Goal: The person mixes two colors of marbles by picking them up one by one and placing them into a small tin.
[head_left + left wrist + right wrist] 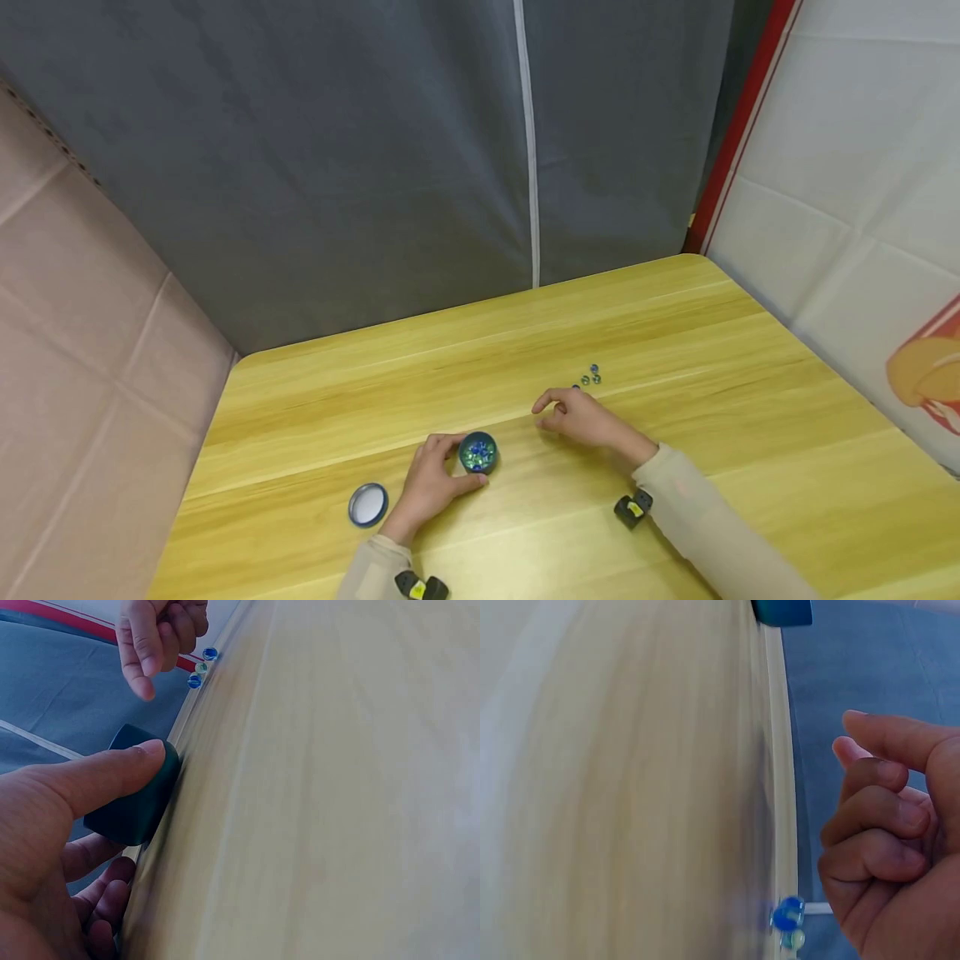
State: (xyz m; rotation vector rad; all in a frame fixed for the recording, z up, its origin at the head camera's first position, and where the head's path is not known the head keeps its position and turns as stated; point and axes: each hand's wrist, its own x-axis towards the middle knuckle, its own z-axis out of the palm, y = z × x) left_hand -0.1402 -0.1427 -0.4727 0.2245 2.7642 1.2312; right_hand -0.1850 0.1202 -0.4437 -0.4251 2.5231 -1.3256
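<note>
Where the left hand [431, 483] grips: around the dark teal jar [142, 810], thumb along the near side, fingers on the far side, spread to its width.
Jar: upright on the wood-grain table [360, 408], mouth up, between the lid and the right hand.
Marbles in the jar [477, 456]: blue and green glass.
Right hand [588, 419]: raised above the table, index finger and thumb pointing jarward with a gap between them, remaining fingers curled palmward; nothing visible held.
Loose marbles [596, 379]: four, just beyond the right hand.
Lid [368, 505]: blue-rimmed, pale inside upward, beside the left wrist.
</note>
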